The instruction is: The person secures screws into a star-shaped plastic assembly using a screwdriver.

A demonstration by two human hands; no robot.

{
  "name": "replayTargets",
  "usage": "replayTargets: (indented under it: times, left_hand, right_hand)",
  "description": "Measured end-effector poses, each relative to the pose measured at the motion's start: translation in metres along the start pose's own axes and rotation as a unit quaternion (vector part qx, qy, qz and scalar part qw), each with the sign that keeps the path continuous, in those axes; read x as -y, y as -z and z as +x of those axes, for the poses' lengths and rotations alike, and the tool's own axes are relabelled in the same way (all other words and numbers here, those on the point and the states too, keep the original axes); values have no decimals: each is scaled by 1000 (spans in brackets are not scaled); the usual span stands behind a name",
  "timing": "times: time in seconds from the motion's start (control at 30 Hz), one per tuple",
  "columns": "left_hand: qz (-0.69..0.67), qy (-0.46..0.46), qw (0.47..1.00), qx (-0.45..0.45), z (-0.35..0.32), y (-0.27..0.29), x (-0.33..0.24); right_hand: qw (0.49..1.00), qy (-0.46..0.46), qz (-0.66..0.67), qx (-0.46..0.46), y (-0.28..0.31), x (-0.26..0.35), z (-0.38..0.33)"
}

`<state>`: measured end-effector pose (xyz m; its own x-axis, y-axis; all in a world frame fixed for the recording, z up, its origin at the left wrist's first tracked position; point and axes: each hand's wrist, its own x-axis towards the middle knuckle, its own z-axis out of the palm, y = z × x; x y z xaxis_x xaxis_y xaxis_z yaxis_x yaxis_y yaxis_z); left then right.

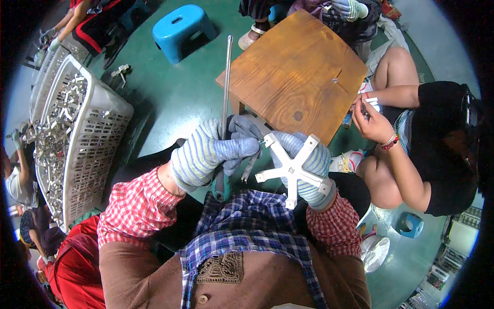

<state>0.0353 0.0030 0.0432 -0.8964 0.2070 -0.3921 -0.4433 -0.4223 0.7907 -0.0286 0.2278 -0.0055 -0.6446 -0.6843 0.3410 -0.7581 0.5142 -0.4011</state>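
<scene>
Right hand (309,162) in a striped glove clamps a white six-armed plastic star piece (293,170); left hand (213,152) grips a long metal rod (226,82) beside it, fitting apparently unfinished.

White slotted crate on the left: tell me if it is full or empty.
Full: the white slotted crate is heaped to its rim with small shiny metal parts.

A: Are any packages, labels, signs or screens shown?
B: No label, sign or screen can be made out. At five o'clock, on the green floor (170,103), lies a crumpled whitish plastic bag (374,252), possibly packaging; its contents cannot be told.
</scene>
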Motion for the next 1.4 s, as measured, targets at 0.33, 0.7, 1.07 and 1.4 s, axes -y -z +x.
replayTargets:
  times: [0.33, 0.7, 1.07, 1.4]
  left_hand:
    - [2, -5, 1000, -10, 0, -1, 3]
    - [3, -7, 1000, -7, 1, -1, 2]
    - [26, 6, 1000, -10, 1, -1, 2]
    - [-33, 43, 999, 3, 1, 0, 3]
  right_hand:
    - [997, -15, 74, 36, 17, 13, 13]
    - [999, 21, -27, 0, 2, -1, -1]
    - [997, 28, 76, 13, 16, 13, 11]
    - [999, 19, -17, 47, 3, -4, -14]
